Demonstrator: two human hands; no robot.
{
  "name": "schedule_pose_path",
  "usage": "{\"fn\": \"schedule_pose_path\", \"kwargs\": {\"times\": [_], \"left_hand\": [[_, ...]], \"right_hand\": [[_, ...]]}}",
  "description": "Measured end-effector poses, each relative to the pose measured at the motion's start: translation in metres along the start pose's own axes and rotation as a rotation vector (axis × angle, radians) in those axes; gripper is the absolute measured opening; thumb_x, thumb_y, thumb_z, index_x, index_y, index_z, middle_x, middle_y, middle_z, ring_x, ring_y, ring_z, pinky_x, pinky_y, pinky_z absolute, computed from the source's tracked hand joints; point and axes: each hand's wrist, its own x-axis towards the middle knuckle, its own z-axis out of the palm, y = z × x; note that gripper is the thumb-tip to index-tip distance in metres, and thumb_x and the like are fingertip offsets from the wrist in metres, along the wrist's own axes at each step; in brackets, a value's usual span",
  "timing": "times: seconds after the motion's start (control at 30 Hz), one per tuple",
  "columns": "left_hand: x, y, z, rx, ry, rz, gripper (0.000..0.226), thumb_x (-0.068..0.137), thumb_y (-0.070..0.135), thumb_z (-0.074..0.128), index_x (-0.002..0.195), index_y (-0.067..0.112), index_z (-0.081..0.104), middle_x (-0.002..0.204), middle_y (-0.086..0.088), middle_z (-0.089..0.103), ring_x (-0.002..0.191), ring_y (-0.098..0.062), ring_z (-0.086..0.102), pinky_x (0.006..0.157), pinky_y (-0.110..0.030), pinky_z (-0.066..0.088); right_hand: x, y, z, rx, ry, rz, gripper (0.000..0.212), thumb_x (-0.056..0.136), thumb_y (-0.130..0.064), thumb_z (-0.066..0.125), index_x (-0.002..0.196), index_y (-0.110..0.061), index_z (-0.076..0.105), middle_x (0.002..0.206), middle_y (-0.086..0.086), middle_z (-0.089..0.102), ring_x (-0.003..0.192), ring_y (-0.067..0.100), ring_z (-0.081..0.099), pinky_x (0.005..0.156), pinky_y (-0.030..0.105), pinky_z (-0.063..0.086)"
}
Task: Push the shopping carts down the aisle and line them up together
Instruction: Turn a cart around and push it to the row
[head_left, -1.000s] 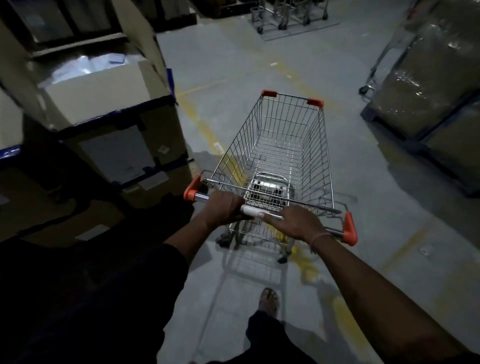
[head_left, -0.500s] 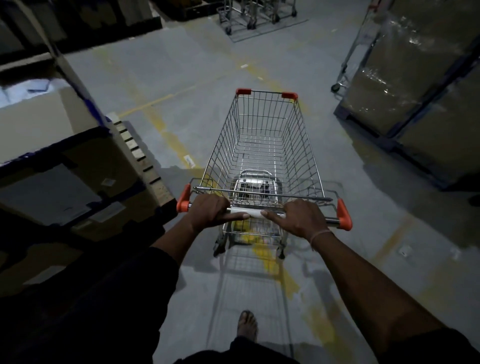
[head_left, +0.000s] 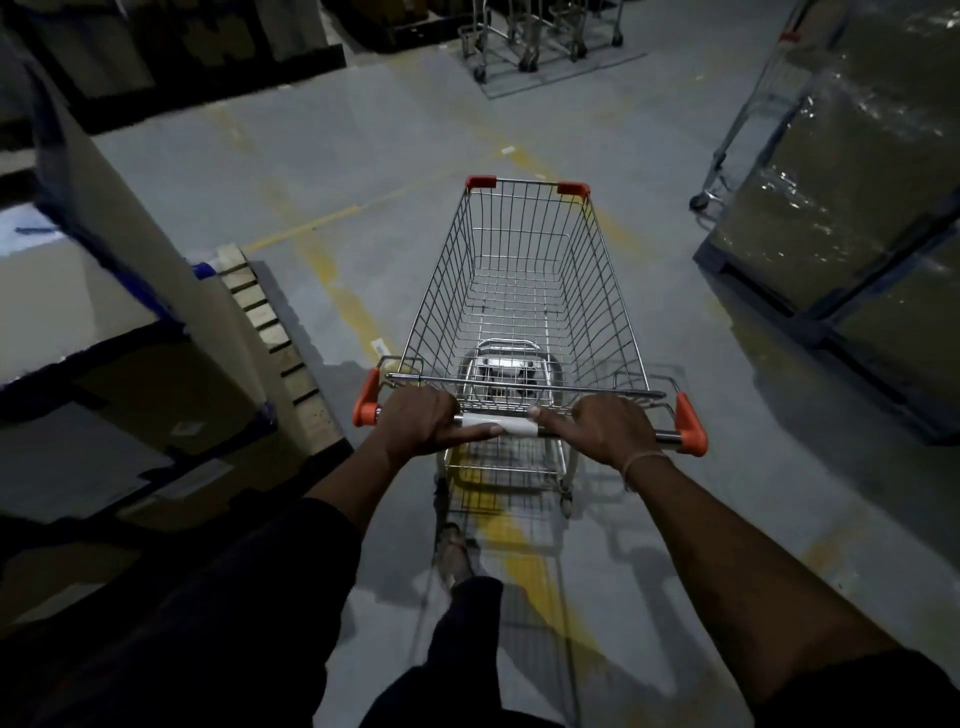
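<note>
An empty wire shopping cart (head_left: 524, 291) with orange corner caps stands on the grey floor straight ahead of me. My left hand (head_left: 418, 423) is wrapped around the left part of its handle bar (head_left: 511, 423). Gripping the right part of the same bar is my right hand (head_left: 608, 428), with a thin band on the wrist. Both thumbs lie along the bar's white centre sleeve. A row of parked carts (head_left: 535, 41) stands at the far end of the aisle, only their lower frames and wheels showing.
Stacked cardboard boxes (head_left: 119, 332) on a wooden pallet (head_left: 275, 338) crowd the left side. Shrink-wrapped pallet loads (head_left: 852, 197) line the right, with another cart's wheel (head_left: 701, 200) beside them. Faded yellow lines (head_left: 332, 270) cross the floor. My foot (head_left: 454, 556) steps behind the cart.
The cart has rolled forward past the left boxes and straightened along the aisle. The parked carts at the far end look nearer. Both hands keep their hold on the handle.
</note>
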Motion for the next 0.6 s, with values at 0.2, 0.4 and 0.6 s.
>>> {"fn": "schedule_pose_path", "kwargs": {"times": [0.2,0.4,0.6], "left_hand": [[0.093,-0.052,-0.001,0.002,-0.003,-0.039,0.083,0.082,0.094,0.04,0.052,0.018,0.051,0.046,0.006,0.043,0.041,-0.01,0.039,0.045,-0.025,0.02],[0.196,-0.114,0.006,-0.033,0.004,-0.011,0.091,0.079,0.099,0.027,0.051,0.016,0.05,0.047,0.003,0.046,0.043,-0.017,0.048,0.048,-0.025,0.024],[0.296,-0.167,0.002,0.007,-0.046,0.007,0.09,0.079,0.099,0.029,0.055,0.016,0.051,0.049,0.004,0.043,0.05,-0.019,0.05,0.052,-0.027,0.03]], "right_hand": [[0.11,0.007,-0.022,0.026,-0.071,0.006,0.1,0.064,-0.112,0.009,0.052,-0.02,0.049,0.056,0.002,0.057,0.058,0.022,0.061,0.066,0.034,0.053],[0.223,0.015,-0.049,0.008,-0.206,0.011,0.091,0.076,-0.105,0.027,0.055,-0.019,0.05,0.061,0.003,0.059,0.061,0.021,0.06,0.061,0.032,0.041],[0.326,0.02,-0.067,0.056,-0.192,0.038,0.104,0.054,-0.115,0.009,0.057,-0.02,0.049,0.06,0.002,0.058,0.061,0.022,0.06,0.061,0.033,0.044]]}}
